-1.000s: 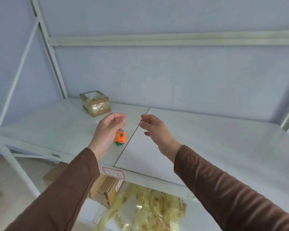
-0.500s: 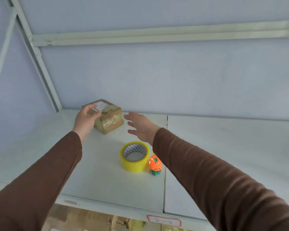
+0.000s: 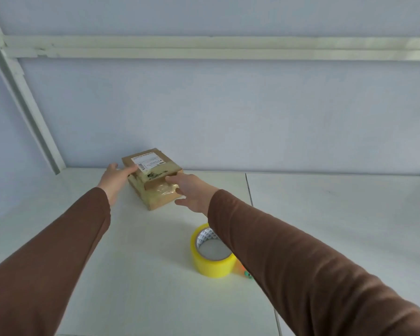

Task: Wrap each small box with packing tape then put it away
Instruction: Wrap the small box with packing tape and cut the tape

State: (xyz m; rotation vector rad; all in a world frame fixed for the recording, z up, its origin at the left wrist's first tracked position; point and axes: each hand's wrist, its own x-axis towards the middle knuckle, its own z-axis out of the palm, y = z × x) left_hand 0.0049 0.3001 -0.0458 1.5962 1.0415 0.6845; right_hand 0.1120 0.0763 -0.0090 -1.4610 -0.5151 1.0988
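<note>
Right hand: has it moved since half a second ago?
Yes. The right hand has gone forward to the box, which sits by the shelf's back wall; its fingers now touch the box's right side. Before, it hovered short of it.

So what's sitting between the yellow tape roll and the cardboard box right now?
In the head view, nothing stands there: bare white shelf separates the tape roll from the box, though the right hand and its sleeve reach across above that stretch.

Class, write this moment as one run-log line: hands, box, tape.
left hand: on box left side | right hand: on its right side | tape roll: flat on shelf, untouched
</note>
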